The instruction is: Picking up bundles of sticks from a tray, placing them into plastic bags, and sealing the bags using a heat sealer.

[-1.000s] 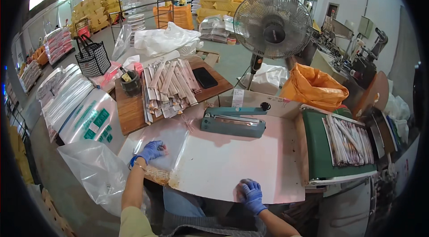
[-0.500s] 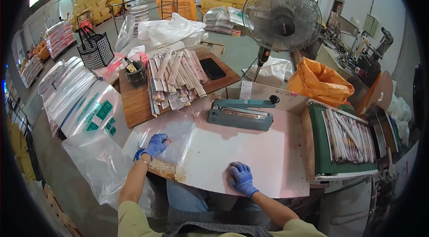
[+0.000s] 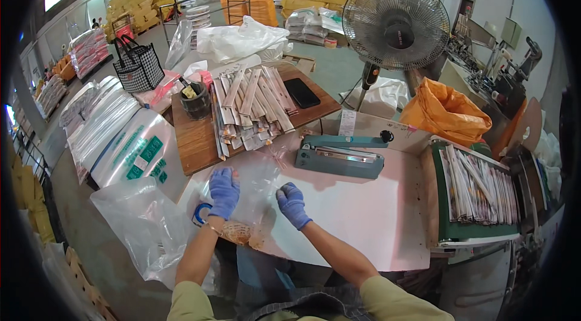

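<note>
Both my hands wear blue gloves and are over the left part of the white work surface (image 3: 357,218). Clear plastic bags (image 3: 254,191) lie flat between them. My left hand (image 3: 224,194) is closed at the bags' left side, fingers curled. My right hand (image 3: 294,205) has its fingers bent in at the bags' right edge, closed on the thin film. A blue-rimmed tape roll (image 3: 201,212) sits beside my left wrist. Beyond my right hand stands a teal bar heat sealer (image 3: 340,157), its arm lying low over the base.
Flat paper-wrapped strips (image 3: 251,106) pile on a wooden board (image 3: 187,154) with a phone (image 3: 302,92) and a dark cup (image 3: 195,103). At right, a green-lined box (image 3: 445,233) holds more strips. A fan (image 3: 396,24), an orange sack (image 3: 445,112) and plastic film (image 3: 142,224) surround the table.
My right hand has moved left and forward to the bags' edge. My left hand has shifted slightly forward, uncovering the tape roll. The whole view has shifted a little.
</note>
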### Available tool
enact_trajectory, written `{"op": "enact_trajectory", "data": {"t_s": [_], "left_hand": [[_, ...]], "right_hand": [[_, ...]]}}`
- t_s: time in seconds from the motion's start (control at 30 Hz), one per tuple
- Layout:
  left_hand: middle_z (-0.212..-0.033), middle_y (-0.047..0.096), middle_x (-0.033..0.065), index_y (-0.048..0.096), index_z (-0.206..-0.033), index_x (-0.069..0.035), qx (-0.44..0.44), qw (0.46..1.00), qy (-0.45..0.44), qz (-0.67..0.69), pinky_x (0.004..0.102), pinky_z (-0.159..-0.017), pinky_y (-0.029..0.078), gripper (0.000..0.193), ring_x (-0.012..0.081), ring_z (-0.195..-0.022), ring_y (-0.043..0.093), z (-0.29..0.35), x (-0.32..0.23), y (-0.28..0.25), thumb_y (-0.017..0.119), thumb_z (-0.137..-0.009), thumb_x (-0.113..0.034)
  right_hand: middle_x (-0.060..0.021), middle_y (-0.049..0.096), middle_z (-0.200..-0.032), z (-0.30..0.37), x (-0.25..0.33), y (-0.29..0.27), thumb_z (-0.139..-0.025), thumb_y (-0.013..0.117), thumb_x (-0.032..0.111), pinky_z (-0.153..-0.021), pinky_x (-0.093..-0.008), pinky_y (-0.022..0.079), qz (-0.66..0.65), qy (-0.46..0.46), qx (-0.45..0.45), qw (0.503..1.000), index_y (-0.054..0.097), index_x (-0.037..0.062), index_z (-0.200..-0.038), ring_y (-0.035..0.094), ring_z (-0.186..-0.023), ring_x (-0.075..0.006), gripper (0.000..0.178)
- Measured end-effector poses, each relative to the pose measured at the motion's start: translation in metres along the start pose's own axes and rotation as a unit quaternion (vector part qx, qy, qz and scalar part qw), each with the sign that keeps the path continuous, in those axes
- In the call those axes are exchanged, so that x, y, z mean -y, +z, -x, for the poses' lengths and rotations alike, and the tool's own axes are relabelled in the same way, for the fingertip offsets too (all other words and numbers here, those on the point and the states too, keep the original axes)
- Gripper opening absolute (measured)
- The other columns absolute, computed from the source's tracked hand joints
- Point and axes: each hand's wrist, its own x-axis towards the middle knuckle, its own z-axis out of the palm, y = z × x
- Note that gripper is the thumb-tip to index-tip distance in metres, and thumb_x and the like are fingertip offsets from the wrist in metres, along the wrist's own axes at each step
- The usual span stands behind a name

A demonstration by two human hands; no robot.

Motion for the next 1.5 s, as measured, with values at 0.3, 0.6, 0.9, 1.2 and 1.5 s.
{"op": "enact_trajectory", "data": {"t_s": [0.3,0.6,0.9,1.2,1.5], "left_hand": [[-0.123,0.040,0.0180,0.039,-0.124,-0.008,0.040,0.997,0.011,-0.069,0.0398,-0.086,0.040,0.056,0.0286,-0.108,0.046,0.021,0.016,0.022,0.051,-0.075,-0.033],[-0.112,0.054,0.0141,0.051,-0.111,-0.007,0.299,0.954,0.037,-0.003,0.0380,-0.068,0.049,0.036,0.0282,-0.072,0.061,0.046,-0.008,-0.013,0.048,-0.075,-0.008],[-0.122,0.048,0.0129,0.058,-0.099,-0.006,0.300,0.849,0.183,0.395,0.0307,-0.071,0.049,0.034,0.0252,-0.090,0.059,0.090,-0.179,0.055,0.068,-0.067,-0.014],[-0.135,0.032,0.0128,0.033,-0.129,-0.001,0.252,0.887,0.195,0.334,0.0325,-0.099,0.028,0.048,0.0247,-0.117,0.038,0.114,-0.336,0.196,0.048,-0.084,-0.009],[-0.128,0.036,0.0185,0.034,-0.127,0.000,0.231,0.892,0.321,0.221,0.0410,-0.097,0.028,0.060,0.0349,-0.113,0.037,0.119,-0.390,0.241,0.052,-0.078,-0.030]], "right_hand": [[-0.0153,0.051,-0.076,0.032,0.072,-0.027,-0.065,0.064,0.015,-0.065,-0.0395,0.042,0.108,-0.021,0.146,0.983,0.051,0.0023,-0.072,0.050,-0.074,-0.0323,0.019],[-0.0147,0.046,-0.096,-0.038,-0.030,-0.045,-0.046,0.079,0.023,-0.078,-0.0368,0.040,0.127,0.161,-0.038,0.978,0.045,0.0037,-0.096,0.046,-0.089,-0.0293,0.063],[-0.0055,0.054,-0.090,0.056,-0.014,-0.263,-0.073,0.070,0.026,-0.071,-0.0259,0.044,-0.062,0.236,0.179,0.953,0.051,0.0025,-0.104,0.051,-0.081,-0.0120,0.043],[-0.0162,0.057,-0.091,0.074,-0.101,-0.669,-0.078,0.060,0.021,-0.079,-0.0334,0.043,0.492,0.078,-0.331,0.802,0.053,0.0011,-0.099,0.054,-0.087,-0.0278,0.030],[-0.0170,0.062,-0.092,0.135,-0.165,-0.844,-0.079,0.048,0.025,-0.071,-0.0422,0.049,0.660,0.455,-0.290,0.522,0.066,0.0055,-0.082,0.060,-0.080,-0.0336,0.027]]}}
